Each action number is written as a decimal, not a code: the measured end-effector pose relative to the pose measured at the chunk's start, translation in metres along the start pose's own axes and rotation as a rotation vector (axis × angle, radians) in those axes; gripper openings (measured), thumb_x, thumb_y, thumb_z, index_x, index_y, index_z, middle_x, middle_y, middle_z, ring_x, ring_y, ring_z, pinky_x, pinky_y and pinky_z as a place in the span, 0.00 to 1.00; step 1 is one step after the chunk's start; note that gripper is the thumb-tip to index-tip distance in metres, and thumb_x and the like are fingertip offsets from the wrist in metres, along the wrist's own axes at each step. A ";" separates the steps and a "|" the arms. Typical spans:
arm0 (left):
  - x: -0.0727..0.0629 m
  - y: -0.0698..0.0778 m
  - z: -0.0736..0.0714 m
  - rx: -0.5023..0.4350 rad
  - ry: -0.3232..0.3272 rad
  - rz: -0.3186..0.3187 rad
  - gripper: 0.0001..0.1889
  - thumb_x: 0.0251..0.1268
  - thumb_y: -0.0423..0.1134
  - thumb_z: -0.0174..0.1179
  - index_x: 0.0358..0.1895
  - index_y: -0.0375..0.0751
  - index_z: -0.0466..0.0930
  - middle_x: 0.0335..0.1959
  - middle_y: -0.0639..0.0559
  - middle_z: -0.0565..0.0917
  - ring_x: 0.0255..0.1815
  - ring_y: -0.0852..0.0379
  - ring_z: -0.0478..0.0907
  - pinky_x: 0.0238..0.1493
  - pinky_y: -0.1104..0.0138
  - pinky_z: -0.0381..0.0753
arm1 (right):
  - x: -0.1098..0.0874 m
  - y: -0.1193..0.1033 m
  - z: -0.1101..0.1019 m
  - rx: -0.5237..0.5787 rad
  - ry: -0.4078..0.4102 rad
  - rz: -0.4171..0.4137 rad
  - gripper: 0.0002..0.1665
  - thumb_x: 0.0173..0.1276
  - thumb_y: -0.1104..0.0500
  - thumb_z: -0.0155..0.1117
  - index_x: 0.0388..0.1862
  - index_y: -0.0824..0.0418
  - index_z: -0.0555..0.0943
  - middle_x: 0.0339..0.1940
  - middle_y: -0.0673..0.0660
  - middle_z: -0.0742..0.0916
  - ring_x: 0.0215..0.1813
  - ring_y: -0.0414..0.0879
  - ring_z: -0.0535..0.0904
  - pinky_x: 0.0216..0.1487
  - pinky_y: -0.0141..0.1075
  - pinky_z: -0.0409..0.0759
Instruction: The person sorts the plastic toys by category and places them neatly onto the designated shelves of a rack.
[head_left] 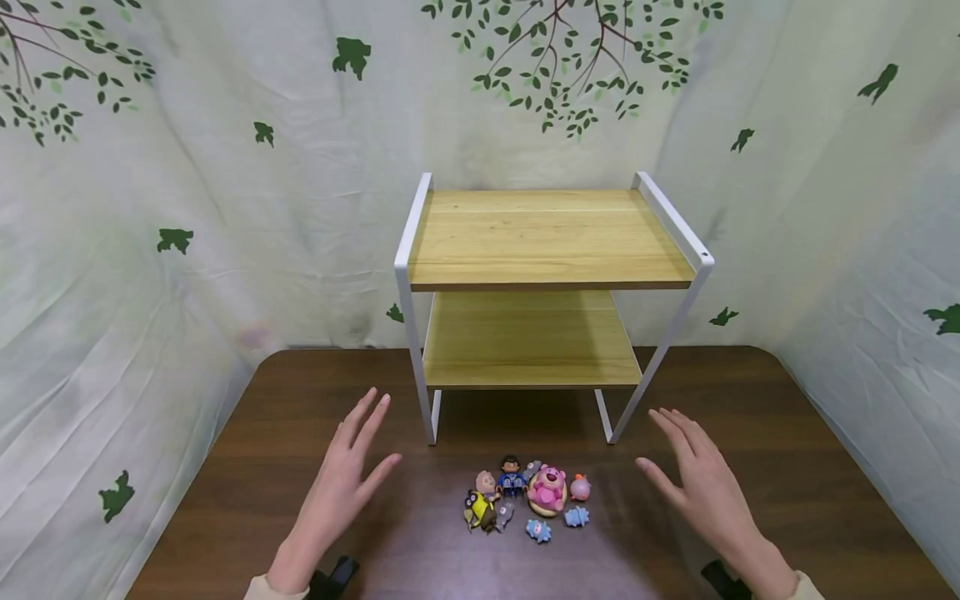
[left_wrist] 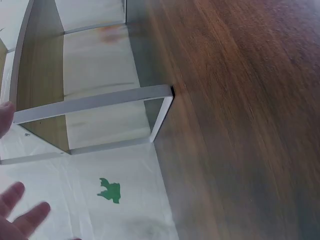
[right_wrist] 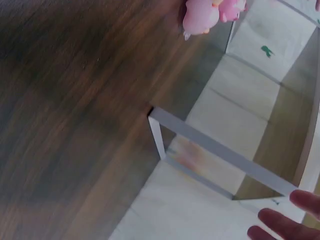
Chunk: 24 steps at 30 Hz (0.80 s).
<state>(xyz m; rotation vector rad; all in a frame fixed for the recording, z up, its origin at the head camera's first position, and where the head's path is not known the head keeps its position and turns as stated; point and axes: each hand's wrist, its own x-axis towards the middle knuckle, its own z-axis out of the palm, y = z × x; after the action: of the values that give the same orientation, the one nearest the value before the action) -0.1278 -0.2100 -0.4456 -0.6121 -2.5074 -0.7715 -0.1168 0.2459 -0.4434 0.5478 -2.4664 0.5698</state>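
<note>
Both hands hover above the brown table with fingers extended, holding nothing. My left hand [head_left: 341, 479] is left of a cluster of small toy figures, and my right hand [head_left: 705, 483] is to their right. In the cluster are a pink bear figure [head_left: 548, 490], a figure in blue with dark hair [head_left: 511, 477], a yellow-and-dark figure [head_left: 480, 510], a round pink figure [head_left: 580, 487] and two light-blue figures [head_left: 538, 531]. Smaller grey ones lie among them, partly hidden. In the right wrist view, pink figures [right_wrist: 201, 17] show at the top edge.
A two-tier shelf with a white frame [head_left: 410, 250] and wooden boards [head_left: 551, 237] stands behind the figures, toward the table's back. The brown table [head_left: 315, 392] has rounded back corners. Pale cloth [head_left: 315, 208] with printed leaves hangs around the back and sides.
</note>
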 end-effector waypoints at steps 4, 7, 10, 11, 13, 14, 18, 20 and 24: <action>0.007 0.001 0.003 -0.049 0.018 0.055 0.42 0.60 0.39 0.66 0.75 0.44 0.53 0.75 0.48 0.53 0.71 0.48 0.57 0.67 0.69 0.55 | -0.001 -0.006 0.004 0.025 0.016 -0.012 0.37 0.59 0.51 0.71 0.65 0.62 0.72 0.60 0.62 0.77 0.61 0.57 0.70 0.63 0.29 0.58; 0.013 0.001 0.006 -0.073 0.037 0.094 0.38 0.65 0.46 0.62 0.75 0.43 0.54 0.75 0.47 0.55 0.71 0.48 0.57 0.67 0.73 0.51 | -0.001 -0.011 0.008 0.034 0.008 -0.022 0.36 0.58 0.52 0.72 0.64 0.62 0.73 0.58 0.61 0.78 0.59 0.55 0.73 0.59 0.35 0.65; 0.018 -0.001 0.009 -0.087 0.055 0.130 0.36 0.70 0.53 0.54 0.74 0.42 0.55 0.74 0.45 0.56 0.71 0.46 0.56 0.68 0.71 0.51 | -0.002 -0.015 0.014 0.043 -0.015 -0.035 0.36 0.57 0.53 0.73 0.63 0.62 0.73 0.56 0.59 0.79 0.57 0.53 0.74 0.52 0.44 0.70; 0.020 -0.001 0.010 -0.093 0.059 0.138 0.35 0.70 0.55 0.52 0.74 0.42 0.56 0.74 0.44 0.56 0.72 0.46 0.55 0.68 0.70 0.51 | -0.002 -0.016 0.016 0.048 -0.023 -0.039 0.35 0.57 0.53 0.73 0.63 0.62 0.74 0.56 0.58 0.79 0.56 0.52 0.75 0.52 0.44 0.70; 0.024 -0.001 0.012 -0.104 0.063 0.148 0.35 0.70 0.56 0.50 0.74 0.41 0.56 0.73 0.42 0.57 0.72 0.45 0.54 0.69 0.68 0.51 | -0.002 -0.019 0.019 0.056 -0.040 -0.049 0.35 0.57 0.54 0.73 0.62 0.62 0.74 0.54 0.57 0.80 0.56 0.50 0.75 0.50 0.44 0.72; 0.025 -0.002 0.013 -0.111 0.062 0.148 0.35 0.70 0.56 0.50 0.74 0.42 0.56 0.73 0.42 0.57 0.72 0.45 0.54 0.69 0.68 0.51 | -0.002 -0.020 0.021 0.063 -0.048 -0.056 0.35 0.57 0.54 0.73 0.62 0.62 0.74 0.54 0.56 0.80 0.55 0.50 0.75 0.50 0.44 0.73; 0.032 -0.004 0.016 -0.125 0.074 0.162 0.35 0.68 0.51 0.57 0.73 0.40 0.58 0.73 0.41 0.57 0.72 0.45 0.54 0.69 0.67 0.52 | -0.004 -0.024 0.029 0.083 -0.072 -0.082 0.34 0.58 0.55 0.73 0.62 0.61 0.74 0.54 0.55 0.81 0.54 0.48 0.77 0.47 0.44 0.77; 0.035 -0.005 0.018 -0.129 0.084 0.173 0.35 0.66 0.45 0.62 0.73 0.40 0.59 0.73 0.42 0.58 0.72 0.45 0.55 0.69 0.67 0.53 | -0.006 -0.025 0.033 0.093 -0.082 -0.095 0.35 0.57 0.56 0.74 0.63 0.60 0.74 0.54 0.54 0.81 0.54 0.48 0.77 0.46 0.44 0.78; 0.040 -0.007 0.022 -0.138 0.104 0.193 0.34 0.67 0.46 0.60 0.73 0.41 0.60 0.73 0.43 0.59 0.71 0.46 0.56 0.68 0.68 0.53 | -0.008 -0.028 0.040 0.103 -0.099 -0.109 0.36 0.53 0.58 0.76 0.62 0.60 0.74 0.53 0.53 0.81 0.53 0.47 0.77 0.46 0.44 0.79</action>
<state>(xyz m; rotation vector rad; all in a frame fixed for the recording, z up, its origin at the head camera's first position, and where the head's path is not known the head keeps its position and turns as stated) -0.1701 -0.1902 -0.4437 -0.8260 -2.2744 -0.8834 -0.1142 0.2047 -0.4710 0.7634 -2.4918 0.6427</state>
